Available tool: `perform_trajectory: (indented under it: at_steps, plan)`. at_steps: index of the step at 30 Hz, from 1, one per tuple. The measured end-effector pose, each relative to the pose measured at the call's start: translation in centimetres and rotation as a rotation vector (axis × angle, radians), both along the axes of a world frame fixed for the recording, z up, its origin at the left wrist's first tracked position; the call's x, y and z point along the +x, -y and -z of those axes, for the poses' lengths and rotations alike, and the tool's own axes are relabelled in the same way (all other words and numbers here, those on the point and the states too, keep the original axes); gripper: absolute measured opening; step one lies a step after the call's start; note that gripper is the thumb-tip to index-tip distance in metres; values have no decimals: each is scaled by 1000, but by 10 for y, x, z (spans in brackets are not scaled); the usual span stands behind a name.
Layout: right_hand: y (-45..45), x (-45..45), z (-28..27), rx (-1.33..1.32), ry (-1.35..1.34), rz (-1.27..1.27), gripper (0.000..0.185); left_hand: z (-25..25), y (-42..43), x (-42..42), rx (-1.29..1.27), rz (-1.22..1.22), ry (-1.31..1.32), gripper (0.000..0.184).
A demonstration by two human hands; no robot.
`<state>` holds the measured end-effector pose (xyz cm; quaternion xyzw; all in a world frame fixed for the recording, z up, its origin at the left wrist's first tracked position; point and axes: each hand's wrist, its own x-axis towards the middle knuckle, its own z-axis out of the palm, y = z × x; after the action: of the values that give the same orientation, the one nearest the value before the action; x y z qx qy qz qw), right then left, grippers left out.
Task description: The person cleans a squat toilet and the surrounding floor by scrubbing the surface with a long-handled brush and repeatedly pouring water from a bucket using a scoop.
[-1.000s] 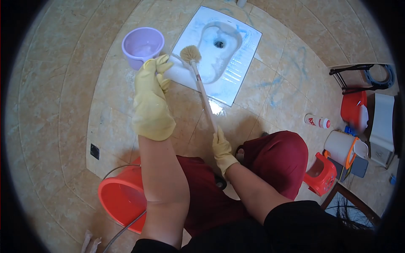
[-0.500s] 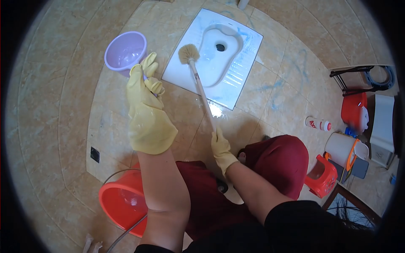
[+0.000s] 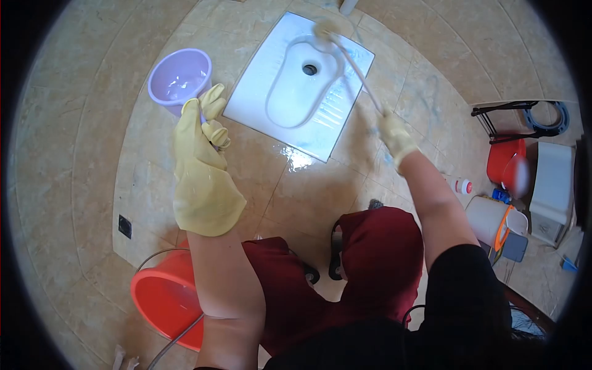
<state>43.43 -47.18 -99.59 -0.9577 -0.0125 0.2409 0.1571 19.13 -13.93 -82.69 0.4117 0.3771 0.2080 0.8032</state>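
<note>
My left hand [image 3: 205,129], in a yellow rubber glove, is closed round the handle of a purple dipper [image 3: 166,92], held left of the squat toilet. The inside of the dipper looks wet. My right hand [image 3: 396,137], gloved alike, grips the end of a long-handled toilet brush [image 3: 357,69]. The blurred brush head is over the far right part of the white squat toilet [image 3: 253,92]; whether it touches the surface I cannot tell. Faint blue streaks show on the toilet's right side.
A red bucket [image 3: 143,280] lies tilted by my left forearm. To the right are a white bottle [image 3: 457,184], a white bin with an orange rim [image 3: 487,216], a red bucket [image 3: 502,161] and a black folding frame [image 3: 484,123]. Water shines on the tiles before the toilet.
My right hand has swung forward and right, carrying the brush head from the toilet's left side to its far right. The left hand still holds the dipper in nearly the same place.
</note>
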Motion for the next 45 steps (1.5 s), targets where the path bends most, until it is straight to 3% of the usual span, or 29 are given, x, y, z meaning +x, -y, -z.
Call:
perform_trajectory:
  at_steps: [1,2,4,6,9,11,13,15,18,21,24,28,30,33,35,37,39,42,45]
  plan:
    - [67,-2,42,-39,142,-50,46,-3,5,4,3,-42,-28,41]
    - [110,-16,43,-109,228,-41,45,-6,8,7,8,-85,-53,41]
    - [186,-40,49,-195,122,90,45,-5,8,8,3,-85,-75,41]
    - [211,-51,62,-198,150,63,45,-2,10,12,-2,-82,-92,41]
    - [127,-45,13,-173,94,56,40,1,14,19,22,-49,-99,40]
    - [90,2,57,-121,247,-136,39,1,21,26,-1,-52,-72,39]
    - [2,8,-6,2,36,134,60,-5,33,29,19,-75,-97,37]
    - [3,20,4,21,30,136,63,-13,38,30,40,-97,-119,36]
    - [44,-3,-21,-91,53,-30,50,-17,38,25,10,-87,-115,37]
    - [142,-32,-6,-262,220,-283,50,-8,27,19,12,-40,-128,39]
    - [137,-21,-15,-343,182,-302,49,1,23,19,-20,-61,-175,42]
    - [51,35,-18,-362,185,-311,49,6,21,22,19,-44,-133,41]
    - [36,46,0,-216,313,-321,53,6,23,21,2,-58,-126,38]
    - [49,7,-48,-418,133,-274,51,0,22,18,36,25,-97,39]
    - [112,1,-38,-452,145,-306,51,-2,22,14,32,27,-151,41]
    - [108,0,-53,-475,152,-347,52,-2,23,12,32,18,-162,41]
    - [81,13,-64,-516,125,-312,52,-1,25,12,38,15,-175,42]
    - [18,30,-62,-365,282,-413,54,1,32,13,87,7,-151,42]
    - [-22,20,-94,-392,51,-120,55,-6,37,14,81,-39,-175,41]
